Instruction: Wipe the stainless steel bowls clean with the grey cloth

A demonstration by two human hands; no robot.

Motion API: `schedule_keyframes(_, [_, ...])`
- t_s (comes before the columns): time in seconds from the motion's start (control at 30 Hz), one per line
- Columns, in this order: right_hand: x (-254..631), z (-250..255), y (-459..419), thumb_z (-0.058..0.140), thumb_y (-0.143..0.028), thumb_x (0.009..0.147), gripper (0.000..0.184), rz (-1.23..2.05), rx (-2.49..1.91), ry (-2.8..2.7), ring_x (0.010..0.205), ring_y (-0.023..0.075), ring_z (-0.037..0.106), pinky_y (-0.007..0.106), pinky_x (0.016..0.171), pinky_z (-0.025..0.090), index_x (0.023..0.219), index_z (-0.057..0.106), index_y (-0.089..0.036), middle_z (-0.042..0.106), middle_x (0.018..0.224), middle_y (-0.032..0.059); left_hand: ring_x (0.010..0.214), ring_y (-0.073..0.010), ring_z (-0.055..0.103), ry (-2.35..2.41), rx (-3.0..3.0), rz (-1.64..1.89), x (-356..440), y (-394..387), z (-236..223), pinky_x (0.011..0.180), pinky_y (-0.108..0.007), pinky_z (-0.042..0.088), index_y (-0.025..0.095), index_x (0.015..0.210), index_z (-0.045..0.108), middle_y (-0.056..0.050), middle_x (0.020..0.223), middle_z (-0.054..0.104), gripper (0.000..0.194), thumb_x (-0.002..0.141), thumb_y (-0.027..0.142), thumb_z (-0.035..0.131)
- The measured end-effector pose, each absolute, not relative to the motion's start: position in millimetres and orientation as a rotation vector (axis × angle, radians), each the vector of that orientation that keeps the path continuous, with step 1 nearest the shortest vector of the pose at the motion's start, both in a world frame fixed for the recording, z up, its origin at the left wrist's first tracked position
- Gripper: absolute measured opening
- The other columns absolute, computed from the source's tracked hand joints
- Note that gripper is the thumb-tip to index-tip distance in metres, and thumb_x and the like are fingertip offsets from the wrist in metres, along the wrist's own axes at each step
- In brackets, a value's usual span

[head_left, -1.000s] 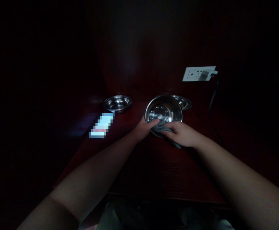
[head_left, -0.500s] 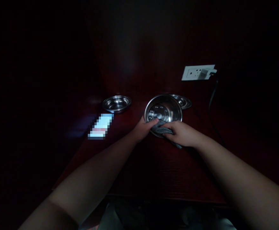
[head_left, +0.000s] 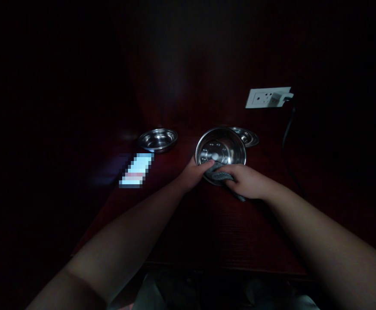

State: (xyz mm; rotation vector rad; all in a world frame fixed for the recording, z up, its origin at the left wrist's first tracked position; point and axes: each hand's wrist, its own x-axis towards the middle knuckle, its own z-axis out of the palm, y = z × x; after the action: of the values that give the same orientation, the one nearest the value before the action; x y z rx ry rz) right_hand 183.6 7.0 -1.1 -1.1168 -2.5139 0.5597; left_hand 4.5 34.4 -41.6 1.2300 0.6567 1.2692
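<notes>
Dark red worktop [head_left: 226,241], wood-grained and dimly lit, set against a dark red wall [head_left: 188,94].

Left hand [head_left: 194,173]: thumb laid over the near left rim of a steel bowl [head_left: 231,148], its tip at the edge of the cloth; remaining fingers hidden behind the bowl wall. Grip closed on the bowl.

Right hand [head_left: 249,181]: thumb and fingers pinched together on a folded grey-green cloth [head_left: 222,175], at the near right side of the bowl. One part of the cloth lies over the near rim, between the two hands; a loose end hangs below the right thumb.

Bowl: one, shiny, round, tilted with its mouth towards the wearer, just beyond both sets of fingers; small raised marks in a ring on its base inside. Whether its underside touches the worktop cannot be told.

Behind the bowl, to the right: one shallow steel dish [head_left: 250,137], partly covered from sight. Left, well apart from the hands: second steel dish [head_left: 158,140], upright. Just nearer than that: bright pixelated rectangle [head_left: 137,170].

Upper right, on the wall: white socket plate [head_left: 259,98], with plug [head_left: 286,99] and dark cord [head_left: 285,131] hanging down.
</notes>
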Motion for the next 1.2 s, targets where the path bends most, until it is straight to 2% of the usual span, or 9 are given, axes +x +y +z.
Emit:
schedule_keyframes(0.23, [182.0,-2.5,6.1,0.048,-0.005,0.072,0.042,0.548,-1.029,-2.496,0.099,0.0203,0.062,0.037,0.094,0.047,0.107,0.067,-0.019,0.068,0.111,0.0076,0.099,-0.0227,0.059,0.665,1.231,1.269,4.7,34.3,-41.9,0.096,-0.043,0.042,0.017,0.110,0.062,-0.008,0.100,0.066,0.040,0.072,0.026,0.072])
schedule_keyframes(0.43, [182.3,-4.1,7.2,0.047,-0.005,0.071,0.045,0.560,-1.007,-2.489,0.104,0.0213,0.060,0.040,0.098,0.045,0.110,0.066,-0.018,0.066,0.113,0.0084,0.099,-0.0226,0.059,0.662,1.229,1.257,4.4,33.5,-41.1,0.096,-0.043,0.042,0.016,0.110,0.062,-0.008,0.102,0.066,0.041,0.072,0.026,0.072])
schedule_keyframes(0.73, [180.9,0.1,4.9,0.046,-0.004,0.072,0.044,0.570,-1.008,-2.502,0.103,0.0200,0.061,0.037,0.098,0.045,0.107,0.067,-0.020,0.067,0.111,0.0067,0.097,-0.0225,0.059,0.676,1.239,1.268,4.6,34.0,-40.9,0.096,-0.044,0.042,0.017,0.117,0.058,-0.008,0.102,0.065,0.049,0.071,0.026,0.072])
schedule_keyframes(0.93, [180.4,2.0,5.5,0.046,-0.005,0.073,0.037,0.556,-1.060,-2.524,0.097,0.0195,0.062,0.034,0.093,0.047,0.097,0.069,-0.021,0.068,0.105,0.0059,0.099,-0.0231,0.059,0.685,1.233,1.272,4.7,32.1,-39.7,0.097,-0.044,0.041,0.017,0.115,0.059,-0.008,0.101,0.065,0.047,0.071,0.026,0.072])
schedule_keyframes(1.2, [180.7,0.3,7.2,0.047,-0.009,0.074,0.021,0.454,-1.225,-2.519,0.091,0.0202,0.062,0.033,0.087,0.048,0.083,0.063,-0.018,0.068,0.097,0.0079,0.104,-0.0248,0.059,0.689,1.235,1.240,5.0,31.6,-38.9,0.098,-0.045,0.041,0.015,0.104,0.062,-0.010,0.105,0.065,0.036,0.071,0.027,0.072])
